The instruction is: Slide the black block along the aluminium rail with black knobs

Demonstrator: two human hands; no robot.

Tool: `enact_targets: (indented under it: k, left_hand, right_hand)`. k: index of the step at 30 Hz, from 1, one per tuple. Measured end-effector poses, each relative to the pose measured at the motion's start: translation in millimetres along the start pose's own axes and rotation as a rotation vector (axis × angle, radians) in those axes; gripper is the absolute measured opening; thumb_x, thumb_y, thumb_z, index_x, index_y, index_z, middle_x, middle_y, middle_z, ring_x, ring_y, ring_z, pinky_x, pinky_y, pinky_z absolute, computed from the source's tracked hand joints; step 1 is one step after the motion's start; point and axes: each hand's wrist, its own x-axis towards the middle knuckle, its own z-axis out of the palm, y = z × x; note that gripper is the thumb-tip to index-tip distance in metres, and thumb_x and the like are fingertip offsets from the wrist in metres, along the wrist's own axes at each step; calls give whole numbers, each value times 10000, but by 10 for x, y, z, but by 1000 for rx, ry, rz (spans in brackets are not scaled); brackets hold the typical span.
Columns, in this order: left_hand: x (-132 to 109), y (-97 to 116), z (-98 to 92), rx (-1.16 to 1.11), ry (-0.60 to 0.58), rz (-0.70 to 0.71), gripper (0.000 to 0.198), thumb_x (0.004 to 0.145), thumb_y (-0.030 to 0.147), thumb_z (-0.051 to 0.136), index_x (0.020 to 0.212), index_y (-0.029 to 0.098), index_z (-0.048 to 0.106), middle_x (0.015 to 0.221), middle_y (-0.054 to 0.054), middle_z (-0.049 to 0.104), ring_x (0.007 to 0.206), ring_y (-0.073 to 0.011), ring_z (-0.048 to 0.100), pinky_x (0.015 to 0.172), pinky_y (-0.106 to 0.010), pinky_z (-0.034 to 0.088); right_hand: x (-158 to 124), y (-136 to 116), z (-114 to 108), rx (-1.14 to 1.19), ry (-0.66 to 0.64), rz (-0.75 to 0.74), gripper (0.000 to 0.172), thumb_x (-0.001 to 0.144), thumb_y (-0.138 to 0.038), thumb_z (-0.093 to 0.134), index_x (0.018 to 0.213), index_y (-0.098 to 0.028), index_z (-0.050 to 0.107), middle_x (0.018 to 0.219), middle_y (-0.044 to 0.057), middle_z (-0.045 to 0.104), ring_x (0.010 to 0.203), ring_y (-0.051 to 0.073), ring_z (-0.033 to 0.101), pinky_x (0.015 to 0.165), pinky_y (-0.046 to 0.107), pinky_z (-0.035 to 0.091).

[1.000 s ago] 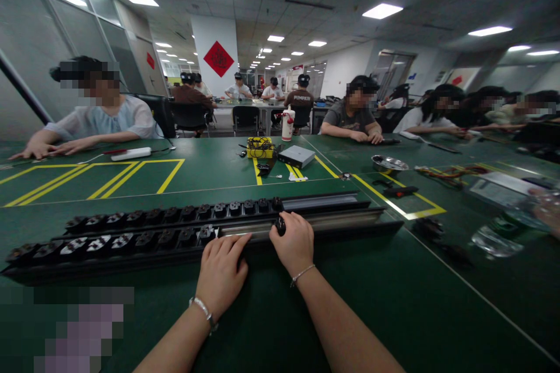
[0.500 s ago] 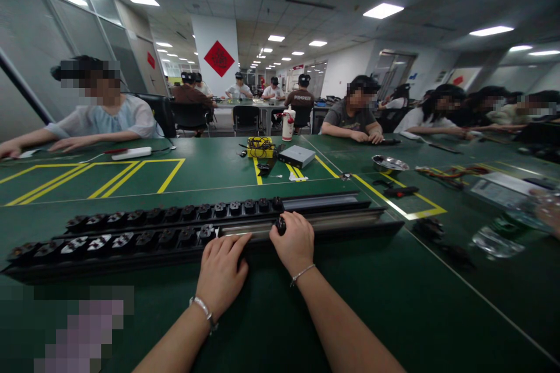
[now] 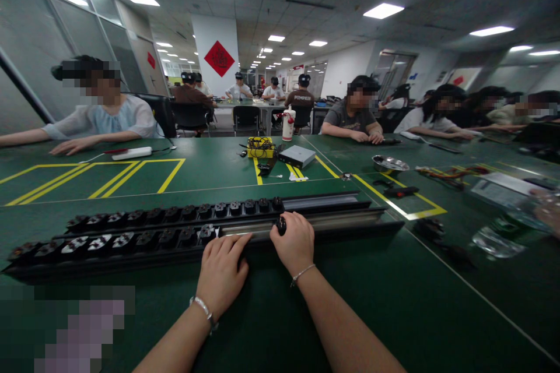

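Two long black rails lie side by side across the green table in front of me, the far rail (image 3: 326,203) and the near rail (image 3: 350,225). Both carry a row of small black socket-like modules (image 3: 167,237) along their left part, some with shiny tops. My right hand (image 3: 297,242) has its fingers curled round a single black module (image 3: 280,225) at the near rail's bare channel. My left hand (image 3: 223,265) rests on that rail's front edge, fingers stretched out, beside the last module in the row. Its palm side is hidden.
Beyond the rails are a yellow box with cables (image 3: 260,148), a grey metal box (image 3: 297,156) and a white bottle (image 3: 287,125). On the right lie a metal bowl (image 3: 390,164), a red-and-black tool (image 3: 401,192) and a clear plastic bottle (image 3: 501,236). Several people sit around.
My hands and the module stay where they were. At the left, the seated person's far hand has slid out of the picture's edge.
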Motion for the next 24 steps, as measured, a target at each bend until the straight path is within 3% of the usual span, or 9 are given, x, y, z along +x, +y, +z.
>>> enact_targets:
  k: [24]
  left_hand:
    - [-3,-5,5,-6,2,-8,468,760,174,468,1213,285,507,1101,-22,613,1046,-209,510,988,-435,313]
  right_hand:
    - [17,3,-5,27,-10,21,264,726,-253,523,961,-181,621,1033,69,646,1088,236,491,937,358,316]
